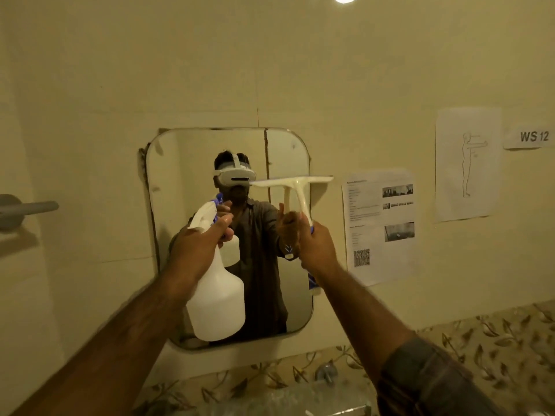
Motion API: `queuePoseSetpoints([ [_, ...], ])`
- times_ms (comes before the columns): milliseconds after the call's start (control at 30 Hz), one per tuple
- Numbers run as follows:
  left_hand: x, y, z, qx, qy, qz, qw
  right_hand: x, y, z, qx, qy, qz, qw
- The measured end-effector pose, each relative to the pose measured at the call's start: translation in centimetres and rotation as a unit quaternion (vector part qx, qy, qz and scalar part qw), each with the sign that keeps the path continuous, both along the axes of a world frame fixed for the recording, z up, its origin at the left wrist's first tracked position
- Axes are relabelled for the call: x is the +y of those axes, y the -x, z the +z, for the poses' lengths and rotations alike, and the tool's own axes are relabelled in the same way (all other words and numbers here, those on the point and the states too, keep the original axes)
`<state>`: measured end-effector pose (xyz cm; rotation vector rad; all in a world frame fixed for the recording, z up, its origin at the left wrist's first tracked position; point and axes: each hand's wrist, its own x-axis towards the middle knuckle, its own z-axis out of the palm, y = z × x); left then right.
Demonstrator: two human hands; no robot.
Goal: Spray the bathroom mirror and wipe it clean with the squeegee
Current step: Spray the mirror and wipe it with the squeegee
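Note:
A rounded rectangular mirror (180, 181) hangs on the cream wall ahead. My left hand (198, 244) grips the neck of a white spray bottle (217, 304), its nozzle raised toward the glass and a finger by the blue trigger. My right hand (315, 247) holds the handle of a white squeegee (295, 183). The squeegee's blade is level, up against the mirror's right side about a third of the way down. The mirror reflects a person wearing a white headset, with both tools.
Printed sheets (380, 223) and a body diagram (467, 163) are taped to the wall right of the mirror, beside a "WS 12" label (533, 136). A grey bar (27, 208) juts from the left wall. Leaf-patterned tiles (495, 334) and a tap (326, 373) lie below.

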<state>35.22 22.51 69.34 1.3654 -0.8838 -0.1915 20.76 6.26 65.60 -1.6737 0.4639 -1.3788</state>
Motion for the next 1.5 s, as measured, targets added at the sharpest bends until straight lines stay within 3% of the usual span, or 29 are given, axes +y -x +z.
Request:
queuePoseSetpoints([
  [300, -1.3, 0.1, -2.8, 0.003, -0.025, 0.045, 0.999, 1.4, 2.0, -20.2, 0.147, -0.122, -0.07, 0.979],
  [533, -1.3, 0.6, -4.3, 0.001, -0.045, 0.076, 0.996, 5.0, 3.3, -26.0, 0.245, -0.235, -0.091, 0.936],
  [633, 0.1, 0.2, -4.0, -0.007, -0.02, 0.093, 0.995, 6.9, 3.1, -21.3, 0.168, -0.179, -0.083, 0.966],
  [733, 1.8, -1.0, -2.9, 0.022, -0.011, 0.118, 0.993, 8.0, 0.7, -11.5, 0.071, -0.108, 0.031, 0.991],
  [833, 3.9, -2.1, -1.8, 0.016, 0.016, 0.139, 0.99, 8.8, -2.5, -1.3, 0.012, -0.044, 0.12, 0.992],
  [1000, 7.1, -3.6, 0.1, -0.006, 0.025, 0.161, 0.987, 11.2, -7.7, 8.9, 0.041, 0.084, 0.137, 0.986],
  [1300, 10.8, -6.3, 0.5, -0.028, 0.038, 0.161, 0.986, 10.7, -14.5, 9.5, 0.072, 0.131, 0.005, 0.989],
  [1500, 10.4, -7.2, 0.3, -0.012, 0.061, 0.173, 0.983, 11.0, -17.8, 8.7, 0.048, 0.134, -0.004, 0.99],
])
